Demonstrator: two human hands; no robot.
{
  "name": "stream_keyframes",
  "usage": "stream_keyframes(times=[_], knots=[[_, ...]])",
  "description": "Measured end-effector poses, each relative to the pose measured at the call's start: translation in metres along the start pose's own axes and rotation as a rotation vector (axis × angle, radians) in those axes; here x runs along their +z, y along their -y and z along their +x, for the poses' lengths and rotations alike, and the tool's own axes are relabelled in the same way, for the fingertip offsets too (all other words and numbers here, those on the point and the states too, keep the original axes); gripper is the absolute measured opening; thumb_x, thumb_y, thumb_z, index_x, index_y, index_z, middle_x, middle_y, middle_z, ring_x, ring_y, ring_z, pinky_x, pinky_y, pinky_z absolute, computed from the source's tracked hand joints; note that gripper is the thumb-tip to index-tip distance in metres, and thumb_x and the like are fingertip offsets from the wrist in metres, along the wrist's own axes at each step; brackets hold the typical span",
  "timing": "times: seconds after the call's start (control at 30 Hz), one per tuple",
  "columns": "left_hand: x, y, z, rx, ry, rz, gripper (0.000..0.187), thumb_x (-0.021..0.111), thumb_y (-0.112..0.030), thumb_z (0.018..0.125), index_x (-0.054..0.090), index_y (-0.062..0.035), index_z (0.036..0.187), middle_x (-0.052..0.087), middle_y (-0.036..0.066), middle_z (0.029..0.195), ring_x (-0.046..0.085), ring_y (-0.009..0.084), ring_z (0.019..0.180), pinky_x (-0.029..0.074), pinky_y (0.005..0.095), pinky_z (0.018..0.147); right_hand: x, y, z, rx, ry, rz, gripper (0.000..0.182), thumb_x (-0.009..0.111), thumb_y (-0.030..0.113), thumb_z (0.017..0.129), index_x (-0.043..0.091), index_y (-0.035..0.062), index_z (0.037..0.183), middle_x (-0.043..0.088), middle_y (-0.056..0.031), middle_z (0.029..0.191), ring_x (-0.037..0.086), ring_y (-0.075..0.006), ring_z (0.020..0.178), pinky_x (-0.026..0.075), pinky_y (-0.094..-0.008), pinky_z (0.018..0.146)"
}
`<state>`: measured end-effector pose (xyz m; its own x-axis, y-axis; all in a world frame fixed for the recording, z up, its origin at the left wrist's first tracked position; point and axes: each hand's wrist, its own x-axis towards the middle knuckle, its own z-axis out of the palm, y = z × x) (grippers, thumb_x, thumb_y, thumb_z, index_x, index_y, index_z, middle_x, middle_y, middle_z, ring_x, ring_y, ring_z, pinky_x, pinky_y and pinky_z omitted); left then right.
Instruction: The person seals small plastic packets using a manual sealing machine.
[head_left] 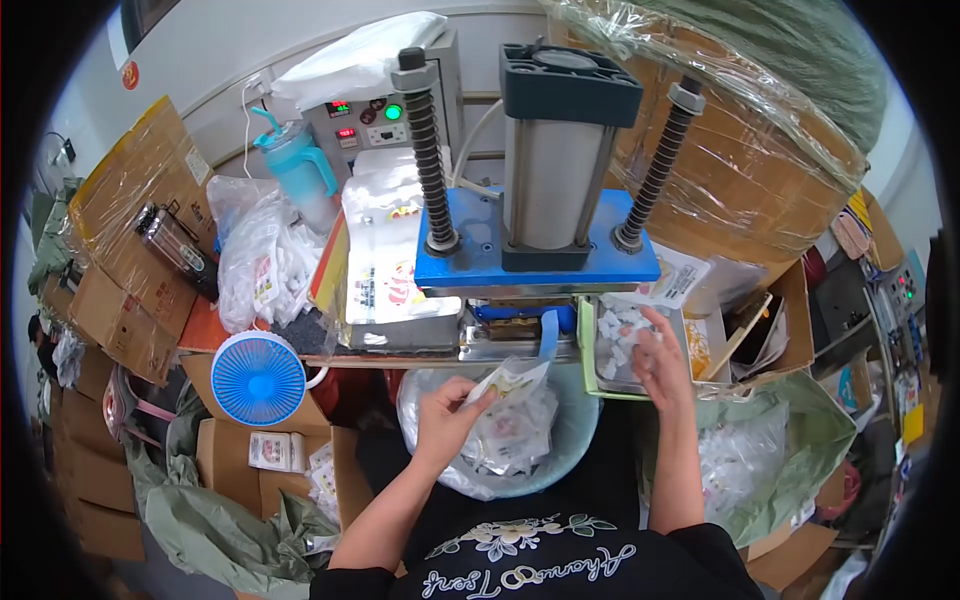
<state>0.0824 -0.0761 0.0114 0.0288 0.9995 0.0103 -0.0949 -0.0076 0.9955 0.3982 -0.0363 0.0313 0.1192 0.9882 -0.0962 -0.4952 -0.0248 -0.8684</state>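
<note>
My left hand (443, 418) pinches a small printed plastic pouch (512, 378) by its edge, above a round tub (577, 445) lined with clear plastic. More printed pouches (510, 430) lie heaped inside that tub. To the right, my right hand (667, 367) is raised over a green-rimmed tray (588, 352), its fingers curved and apart. Small white pieces (618, 340) are piled in the tray right at those fingertips. Just behind the pouch, a blue strip (548, 335) hangs at the front of a press (540, 265) with a blue plate and metal cylinder.
A blue fan (258, 377) stands at the bench's left front. Behind it are a turquoise cup (297, 165) and a bag of white items (270, 255). Printed film sheets (385, 240) lie left of the press. Cardboard boxes (210, 460) flank me.
</note>
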Motion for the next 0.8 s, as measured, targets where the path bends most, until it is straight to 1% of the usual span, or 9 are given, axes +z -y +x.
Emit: stream_keyframes(times=[0.17, 0.3, 0.37, 0.43, 0.47, 0.57, 0.63, 0.7, 0.8], knots=[[0.023, 0.029, -0.006, -0.038, 0.006, 0.08, 0.013, 0.074, -0.01, 0.083, 0.069, 0.0023, 0.083, 0.061, 0.001, 0.078, 0.053, 0.006, 0.071, 0.04, 0.0217, 0.063, 0.06, -0.015, -0.022, -0.02, 0.231, -0.319, 0.023, 0.06, 0.005, 0.09, 0.056, 0.0026, 0.113, 0.068, -0.01, 0.092, 0.036, -0.0027, 0.041, 0.03, -0.0182, 0.036], [0.02, 0.039, -0.01, 0.015, -0.005, 0.158, 0.012, 0.073, -0.008, 0.082, 0.07, 0.003, 0.083, 0.06, 0.004, 0.076, 0.053, 0.0085, 0.07, 0.038, 0.024, 0.06, 0.086, -0.035, -0.028, 0.044, 0.304, -0.439, 0.015, 0.06, 0.005, 0.09, 0.054, 0.0026, 0.103, 0.069, -0.0096, 0.098, 0.042, -0.0022, 0.044, 0.034, -0.0183, 0.037], [0.011, 0.043, -0.011, 0.098, 0.029, 0.231, 0.012, 0.071, -0.009, 0.085, 0.069, 0.0032, 0.086, 0.061, 0.003, 0.078, 0.053, 0.0073, 0.067, 0.042, 0.0239, 0.061, 0.088, -0.033, -0.03, 0.047, 0.323, -0.517, 0.015, 0.061, 0.008, 0.09, 0.056, 0.0035, 0.103, 0.068, -0.0075, 0.096, 0.045, -0.0029, 0.047, 0.036, -0.019, 0.039], [-0.002, 0.048, -0.009, 0.081, 0.1, 0.265, 0.016, 0.069, -0.012, 0.086, 0.069, 0.0038, 0.087, 0.062, 0.003, 0.076, 0.053, 0.0071, 0.066, 0.042, 0.0244, 0.06, 0.087, -0.027, -0.031, -0.039, 0.494, -0.875, 0.017, 0.062, 0.01, 0.089, 0.06, 0.0019, 0.105, 0.065, -0.0071, 0.096, 0.057, -0.0107, 0.061, 0.044, -0.0249, 0.05], [-0.006, 0.05, -0.011, 0.059, 0.182, 0.294, 0.02, 0.068, -0.015, 0.087, 0.069, 0.0044, 0.087, 0.062, 0.004, 0.075, 0.053, 0.0069, 0.066, 0.042, 0.025, 0.059, 0.089, -0.023, -0.033, -0.016, 0.512, -0.899, 0.017, 0.062, 0.01, 0.089, 0.062, 0.0017, 0.104, 0.065, -0.006, 0.092, 0.06, -0.0135, 0.072, 0.047, -0.0274, 0.061], [-0.002, 0.042, -0.002, -0.115, 0.222, 0.292, 0.026, 0.067, -0.021, 0.089, 0.069, 0.0051, 0.087, 0.064, 0.005, 0.07, 0.052, 0.0057, 0.065, 0.041, 0.0259, 0.057, 0.091, -0.018, -0.028, 0.051, 0.456, -0.9, 0.017, 0.062, 0.011, 0.09, 0.063, 0.003, 0.104, 0.065, -0.0056, 0.089, 0.057, -0.0121, 0.069, 0.047, -0.0267, 0.06], [0.005, 0.037, 0.009, -0.095, 0.234, 0.287, 0.028, 0.067, -0.023, 0.089, 0.07, 0.0049, 0.088, 0.065, 0.005, 0.066, 0.053, 0.0052, 0.065, 0.043, 0.0268, 0.058, 0.082, -0.019, -0.019, -0.02, 0.452, -0.909, 0.017, 0.062, 0.012, 0.09, 0.063, 0.0028, 0.104, 0.065, -0.0053, 0.088, 0.056, -0.0112, 0.066, 0.046, -0.0262, 0.056], [0.012, 0.03, 0.014, -0.041, 0.231, 0.271, 0.03, 0.069, -0.025, 0.089, 0.071, 0.0044, 0.09, 0.064, -0.001, 0.069, 0.052, 0.0036, 0.065, 0.042, 0.0224, 0.057, 0.079, -0.011, -0.015, -0.088, 0.452, -0.917, 0.017, 0.062, 0.012, 0.09, 0.064, 0.0027, 0.104, 0.065, -0.005, 0.086, 0.054, -0.0103, 0.062, 0.045, -0.0257, 0.052], [0.01, 0.032, 0.016, -0.129, 0.246, 0.258, 0.031, 0.069, -0.026, 0.088, 0.071, 0.0045, 0.092, 0.065, 0.0, 0.07, 0.053, 0.0039, 0.065, 0.043, 0.0225, 0.058, 0.08, 0.003, -0.019, 0.06, 0.458, -0.979, 0.016, 0.062, 0.012, 0.09, 0.065, 0.0038, 0.104, 0.066, -0.0047, 0.084, 0.055, -0.0087, 0.063, 0.042, -0.0254, 0.045]])
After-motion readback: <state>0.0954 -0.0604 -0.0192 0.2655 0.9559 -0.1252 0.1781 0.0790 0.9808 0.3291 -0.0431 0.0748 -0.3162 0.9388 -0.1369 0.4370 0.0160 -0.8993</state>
